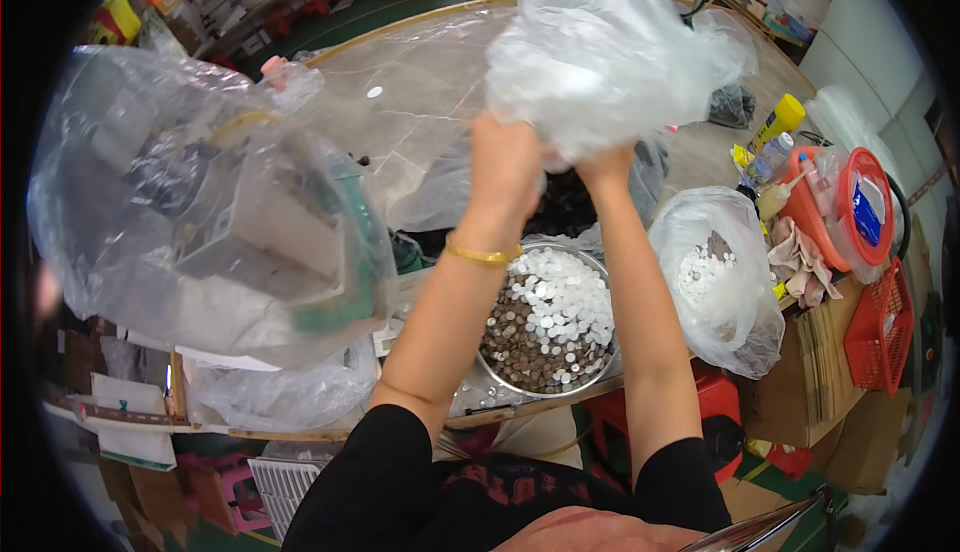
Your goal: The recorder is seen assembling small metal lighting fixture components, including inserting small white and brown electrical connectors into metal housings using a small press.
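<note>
My left hand (505, 164), with a gold bracelet at the wrist, is closed on the lower edge of a cloudy clear plastic bag (610, 52). Partly hidden under the same bag, my right hand (606, 166) grips its other side. The bag billows upward beyond both hands; whether anything is inside cannot be made out. Below my hands lies an open plastic bag of black pieces (562, 207). Between my forearms stands a round metal pan (512, 386) holding many small white discs (562, 297) and brown discs (530, 352).
At right sits another plastic bag (735, 327) with white discs. Beyond it are a yellow bottle (778, 120), a red tub (812, 222) and a red basket (880, 332). A large plastic-covered machine (270, 222) takes up the left. One white disc (374, 93) lies on the table (420, 82).
</note>
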Tool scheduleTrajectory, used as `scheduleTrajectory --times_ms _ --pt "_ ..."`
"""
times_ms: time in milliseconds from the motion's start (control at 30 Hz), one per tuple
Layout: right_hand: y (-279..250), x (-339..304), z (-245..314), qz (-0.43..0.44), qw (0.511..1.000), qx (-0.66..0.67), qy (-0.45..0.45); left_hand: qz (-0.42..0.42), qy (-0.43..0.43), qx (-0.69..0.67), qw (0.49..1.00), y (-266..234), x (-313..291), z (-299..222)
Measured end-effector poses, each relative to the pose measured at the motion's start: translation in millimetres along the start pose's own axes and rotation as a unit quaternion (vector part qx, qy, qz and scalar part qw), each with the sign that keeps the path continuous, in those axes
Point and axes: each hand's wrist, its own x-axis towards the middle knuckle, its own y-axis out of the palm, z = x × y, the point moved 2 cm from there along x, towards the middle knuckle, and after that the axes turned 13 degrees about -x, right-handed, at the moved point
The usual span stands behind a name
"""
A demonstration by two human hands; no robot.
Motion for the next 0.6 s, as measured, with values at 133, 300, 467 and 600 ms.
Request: scheduleTrajectory --times_ms 133,300,467,600 --pt "9 24 15 -0.008 0.986 0.161 -0.035 0.084 -0.092 -0.021 0.992 7 -53 -33" --pt "10 46 24 -0.012 0.939 0.336 -0.075 0.105 0.267 -0.101 0.952 -2 -41 -60" --pt "0 63 -8 -0.081 0.95 0.252 -0.165 0.157 0.467 0.48 0.726 -36 -22 26" --pt "-15 57 22 0.247 0.943 0.205 -0.083 0.094 0.27 0.614 0.736 -63 39 62"
